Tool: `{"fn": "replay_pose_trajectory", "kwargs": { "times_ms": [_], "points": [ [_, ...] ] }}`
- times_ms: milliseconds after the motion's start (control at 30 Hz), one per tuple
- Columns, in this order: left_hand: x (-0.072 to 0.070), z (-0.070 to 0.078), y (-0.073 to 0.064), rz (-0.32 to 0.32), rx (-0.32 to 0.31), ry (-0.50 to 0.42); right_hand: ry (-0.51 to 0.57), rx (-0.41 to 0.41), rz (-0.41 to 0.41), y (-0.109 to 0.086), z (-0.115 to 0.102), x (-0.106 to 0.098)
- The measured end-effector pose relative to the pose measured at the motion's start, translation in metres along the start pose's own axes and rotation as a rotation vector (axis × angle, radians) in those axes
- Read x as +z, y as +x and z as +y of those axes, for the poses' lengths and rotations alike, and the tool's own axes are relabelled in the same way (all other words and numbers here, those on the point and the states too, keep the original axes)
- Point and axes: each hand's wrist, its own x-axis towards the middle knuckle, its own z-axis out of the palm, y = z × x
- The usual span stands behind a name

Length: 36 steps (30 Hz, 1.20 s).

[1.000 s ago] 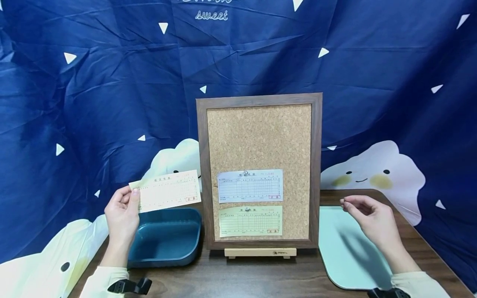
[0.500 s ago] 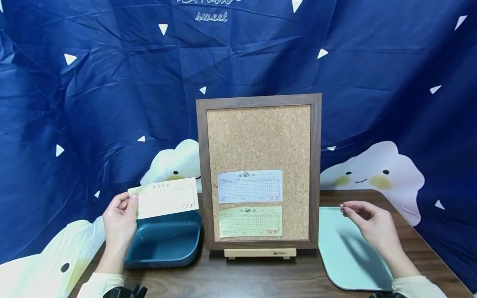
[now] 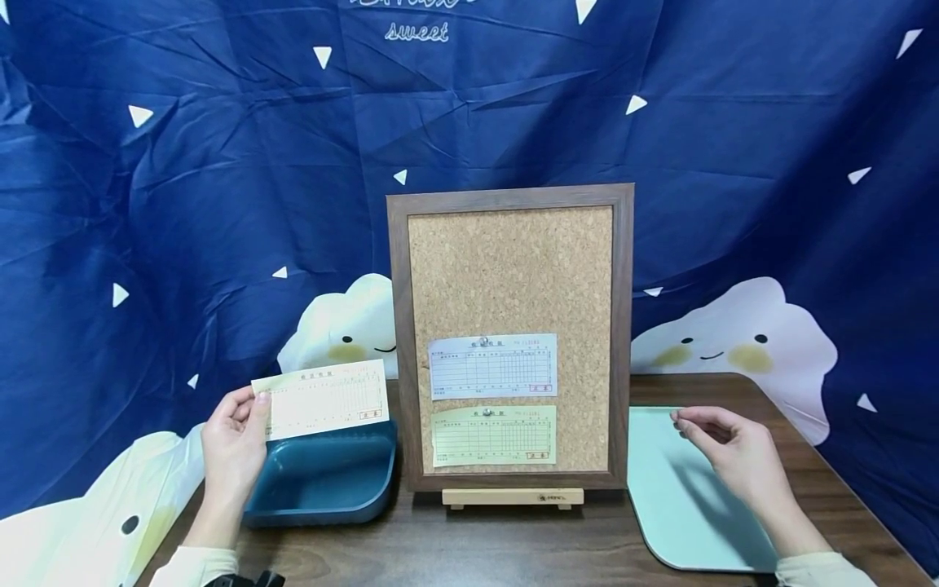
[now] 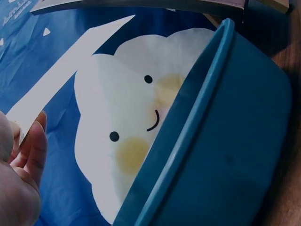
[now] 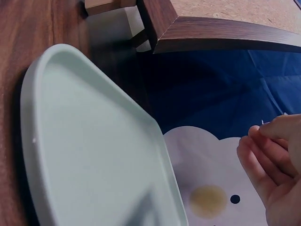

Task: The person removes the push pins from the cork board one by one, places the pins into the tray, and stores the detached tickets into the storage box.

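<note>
In the head view my left hand pinches the left end of a pale receipt slip with printed lines and a red stamp box. The slip is held up over the back of a dark blue bin. At the right, my right hand is raised over a mint-green tray, thumb and fingertips pinched together. A thin needle point of a push pin shows at those fingertips in the right wrist view; its head is mostly hidden. Between the hands stands a framed cork board.
Pinned low on the board are a bluish slip and a greenish slip, each with a clear push pin at its top. A small wooden stand supports the board on the dark wooden table. A blue curtain hangs behind.
My left hand has lowered the pale slip a little and shifted it slightly left. My right hand has sunk slightly, still pinching. The board and its slips stay put.
</note>
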Motion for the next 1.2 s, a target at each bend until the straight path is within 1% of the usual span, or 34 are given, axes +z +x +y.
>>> {"fn": "replay_pose_trajectory", "kwargs": {
  "times_ms": [167, 333, 433, 533, 733, 967, 1067, 1200],
  "points": [
    [-0.003, -0.004, -0.001, -0.018, -0.020, 0.002, -0.028, 0.010, -0.015, -0.004, 0.005, 0.002],
    [-0.007, -0.007, -0.002, -0.019, -0.045, -0.003, -0.005, 0.021, -0.022, -0.007, 0.009, 0.004],
    [-0.008, -0.009, -0.003, -0.027, -0.051, 0.010, 0.013, 0.021, -0.021, -0.009, 0.011, 0.005],
    [-0.010, -0.011, -0.006, -0.034, -0.054, 0.045, 0.016, 0.025, -0.022, -0.009, 0.013, 0.005],
    [-0.013, -0.012, -0.010, -0.047, -0.077, 0.067, -0.037, 0.049, -0.033, -0.013, 0.019, 0.005],
    [-0.016, -0.016, -0.013, -0.073, -0.073, 0.068, -0.066, 0.072, -0.056, -0.020, 0.026, 0.006],
    [-0.017, -0.019, -0.015, -0.079, -0.070, 0.089, -0.072, 0.076, -0.062, -0.023, 0.028, 0.006],
    [-0.019, -0.021, -0.018, -0.090, -0.066, 0.121, -0.107, 0.083, -0.069, -0.026, 0.031, 0.006]
  ]
}}
